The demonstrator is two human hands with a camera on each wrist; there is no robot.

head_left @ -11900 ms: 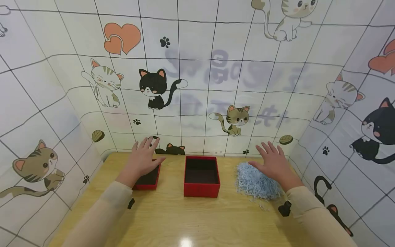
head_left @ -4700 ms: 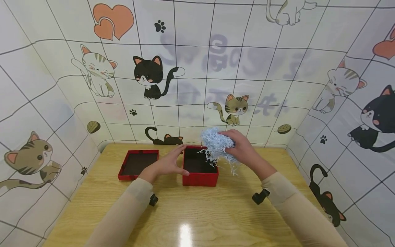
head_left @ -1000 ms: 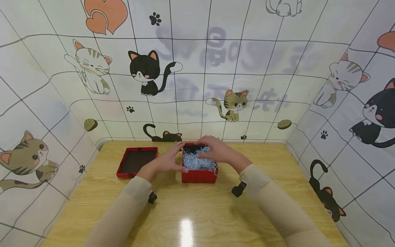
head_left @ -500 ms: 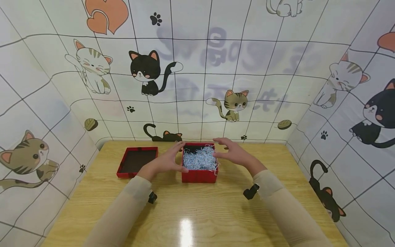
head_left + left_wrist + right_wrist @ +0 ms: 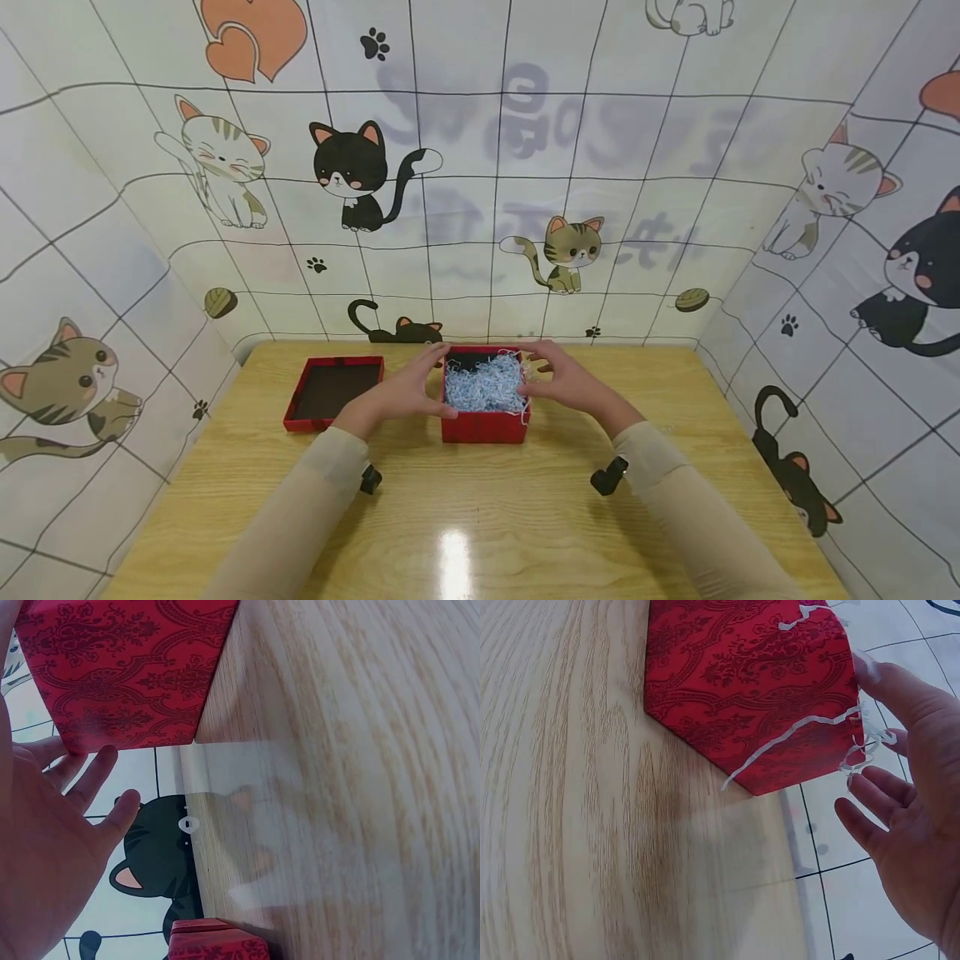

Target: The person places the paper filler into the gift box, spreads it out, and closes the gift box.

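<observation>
In the head view, a red patterned box (image 5: 483, 428) stands on the table with light blue shredded paper (image 5: 483, 385) inside. The dark inner wall shows at its back left. My left hand (image 5: 401, 392) rests along the box's left side, fingers spread toward the back corner and thumb near the front corner. In the left wrist view, its fingertips touch the rim while the other fingers stay loose. My right hand (image 5: 573, 382) is at the box's right rim, thumb touching the edge by the paper. Loose strips (image 5: 795, 735) hang over that side.
The box's red lid (image 5: 335, 395) lies inside-up to the left, partly behind my left wrist. A wooden table (image 5: 480, 517) spreads in front. A cat-printed sheet (image 5: 480, 167) stands behind and along both sides. Each wrist carries a small black camera (image 5: 609, 476).
The shredded paper has gone from the table's right into the box, carried by my right hand. That hand then drew back from over the paper to the right rim. My left hand stays at the left side.
</observation>
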